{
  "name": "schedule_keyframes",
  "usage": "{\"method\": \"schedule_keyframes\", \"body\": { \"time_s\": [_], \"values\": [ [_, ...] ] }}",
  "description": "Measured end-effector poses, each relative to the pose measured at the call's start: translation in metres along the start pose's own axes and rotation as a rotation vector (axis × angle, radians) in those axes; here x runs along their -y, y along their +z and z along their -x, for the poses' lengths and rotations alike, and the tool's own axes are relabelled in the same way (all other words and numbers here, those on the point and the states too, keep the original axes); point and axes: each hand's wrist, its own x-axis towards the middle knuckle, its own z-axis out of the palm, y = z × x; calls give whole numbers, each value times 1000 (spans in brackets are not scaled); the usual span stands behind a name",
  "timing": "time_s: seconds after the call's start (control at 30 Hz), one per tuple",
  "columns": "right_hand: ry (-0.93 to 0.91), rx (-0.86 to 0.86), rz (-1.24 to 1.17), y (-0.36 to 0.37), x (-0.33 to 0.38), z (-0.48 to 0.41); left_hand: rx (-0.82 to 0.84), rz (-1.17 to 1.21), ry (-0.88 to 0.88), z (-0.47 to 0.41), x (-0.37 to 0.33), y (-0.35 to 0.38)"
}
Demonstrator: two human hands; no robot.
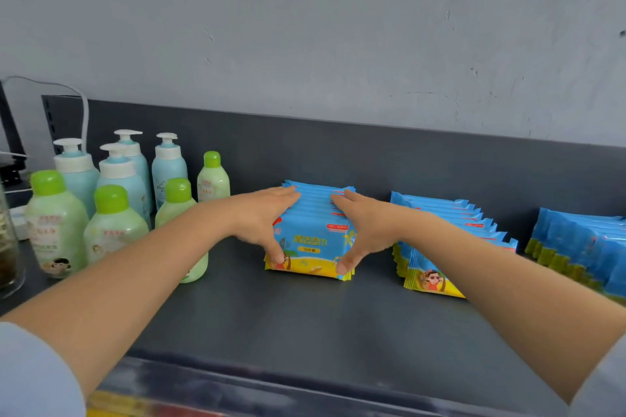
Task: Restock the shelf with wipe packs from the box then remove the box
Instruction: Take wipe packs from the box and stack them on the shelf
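**Both hands bracket the middle row of wipe packs on the shelf**

Nearest the camera, a pale grey left sleeve point(30, 372) and right sleeve point(606, 389) sit at the bottom corners; between them runs the shelf's front lip, with a blurred yellow and red strip point(128, 403) along it; both bare forearms reach forward over the dark grey shelf point(305, 332).

The left hand point(264, 223) lies against the left side of the middle row of wipe packs point(313, 247); its fingers are stretched out straight along the row's upper left edge, and its thumb points down onto the front pack's lower left corner. The right hand point(366, 230) mirrors it on the right side; fingers straight along the top right edge, thumb spread wide and pressed on the front pack's lower right corner. Neither hand curls round a pack; the two press the row between them. The packs stand on edge, one behind another, near the middle of the shelf.

Just to the right stands a second row of packs point(450, 234), partly behind the right forearm; further right a third row point(582, 247) reaches the picture's edge.

To the left stand green-capped bottles point(56, 223); behind them blue pump bottles point(169, 166); a glass jar point(8, 254) sits at the far left edge.

Behind everything rises the shelf's dark back panel point(372, 152); a white cable point(83, 112) loops over its left end; above is a grey wall point(305, 27).
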Motion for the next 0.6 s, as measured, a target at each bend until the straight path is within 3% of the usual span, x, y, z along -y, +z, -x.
{"method": "schedule_keyframes", "body": {
  "time_s": [0.2,0.6],
  "values": [
    [-1,-76,-55,11,-5,-5,-128,-63,-8,-1,-5,3],
    [11,-128,-55,8,-3,2,-110,22,-16,4,-10,2]
  ]
}}
